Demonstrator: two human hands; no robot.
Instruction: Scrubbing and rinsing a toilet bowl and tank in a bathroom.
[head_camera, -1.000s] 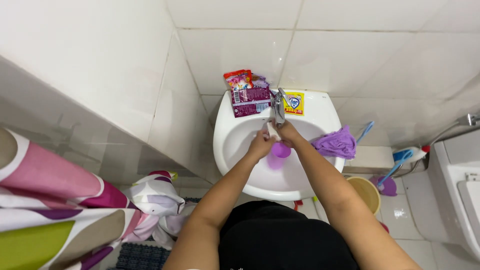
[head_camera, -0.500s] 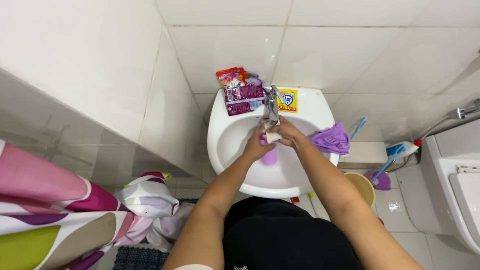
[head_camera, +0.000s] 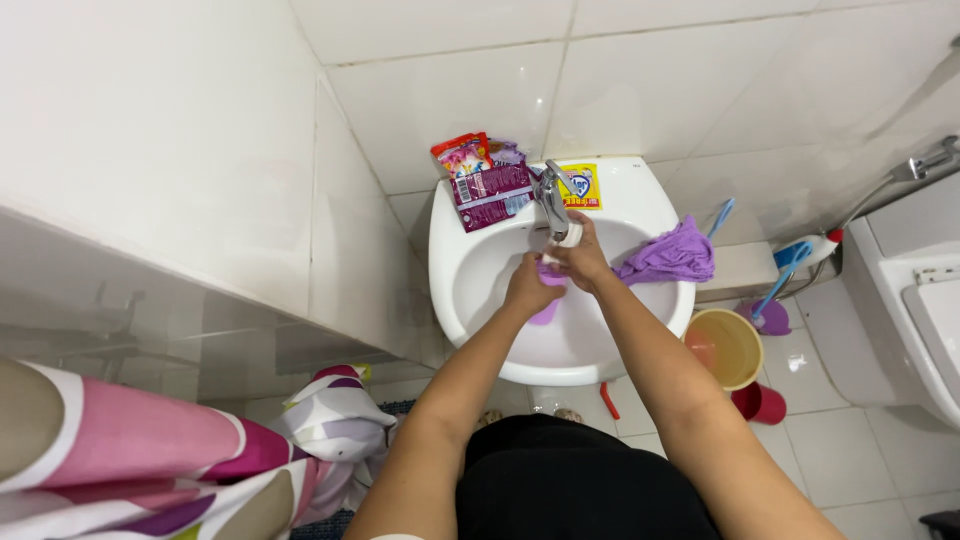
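Head view: both hands (head_camera: 558, 272) clasped around purple cloth (head_camera: 546, 308).

Both hands, left hand (head_camera: 527, 283) and right hand (head_camera: 582, 262), covered most of the purple cloth (head_camera: 545, 305); how tight either grip was couldn't be told. Toilet (head_camera: 925, 320) cut off right.

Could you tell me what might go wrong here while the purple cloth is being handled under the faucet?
1. The sachets lie on the sink rim right beside the faucet; splashes could wet them, or an elbow could knock them off.
2. The second purple cloth hangs over the rim edge and might slide off.
3. With the left hand and right hand gripping the small purple cloth, water may drip onto the tiled floor.
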